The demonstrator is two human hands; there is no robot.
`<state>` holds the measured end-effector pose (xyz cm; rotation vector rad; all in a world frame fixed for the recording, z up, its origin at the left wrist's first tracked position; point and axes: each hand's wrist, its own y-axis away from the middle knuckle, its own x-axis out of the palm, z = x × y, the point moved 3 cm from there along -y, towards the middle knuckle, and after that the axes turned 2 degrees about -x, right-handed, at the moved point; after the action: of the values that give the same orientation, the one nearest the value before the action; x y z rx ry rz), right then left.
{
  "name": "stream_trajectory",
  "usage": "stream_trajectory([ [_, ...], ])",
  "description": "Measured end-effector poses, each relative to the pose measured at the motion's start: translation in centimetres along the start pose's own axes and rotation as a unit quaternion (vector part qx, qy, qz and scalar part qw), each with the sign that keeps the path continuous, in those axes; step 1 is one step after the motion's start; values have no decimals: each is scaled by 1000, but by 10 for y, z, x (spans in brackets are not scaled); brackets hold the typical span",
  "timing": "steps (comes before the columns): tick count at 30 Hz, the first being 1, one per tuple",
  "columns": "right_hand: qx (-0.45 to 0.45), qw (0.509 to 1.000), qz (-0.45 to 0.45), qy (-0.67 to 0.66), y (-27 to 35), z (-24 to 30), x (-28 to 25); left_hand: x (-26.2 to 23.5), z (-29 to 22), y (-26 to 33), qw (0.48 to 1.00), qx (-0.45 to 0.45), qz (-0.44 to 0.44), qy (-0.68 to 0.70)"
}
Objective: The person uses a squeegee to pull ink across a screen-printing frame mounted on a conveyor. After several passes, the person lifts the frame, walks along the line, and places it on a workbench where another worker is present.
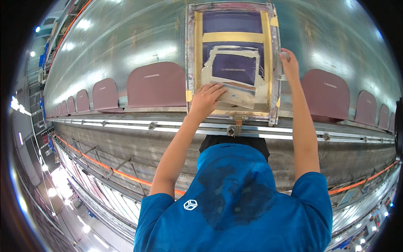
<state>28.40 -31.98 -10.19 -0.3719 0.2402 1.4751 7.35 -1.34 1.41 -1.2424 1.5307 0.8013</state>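
A screen-printing frame (191,54) lies on the long table in front of me, with yellow tape inside its edges and a dark purple mesh (231,21). Pale ink (235,51) forms a rough ring on the mesh around a small line of print. At the frame's near end my left hand (205,100) is closed on the left end of a squeegee (240,93), which lies tilted across the inky mesh. On the frame's right side my right hand (289,67) has its fingers around a pale round knob (285,55). The palm sides of both hands are hidden.
Mauve panels (156,85) with small prints lie in a row on the table (163,42), left of the frame; more mauve panels (325,94) continue on the right. A metal rail (176,127) with bolts runs along the table's near edge. Orange piping (138,179) lies beyond the walkway.
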Motion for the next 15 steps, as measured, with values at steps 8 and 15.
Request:
stream_trajectory([
  [8,35,987,-95,128,-19,28,-56,19,-39,2,998,-13,-22,50],
  [15,4,995,-85,54,10,62,4,-28,1,27,997,-50,-10,52],
])
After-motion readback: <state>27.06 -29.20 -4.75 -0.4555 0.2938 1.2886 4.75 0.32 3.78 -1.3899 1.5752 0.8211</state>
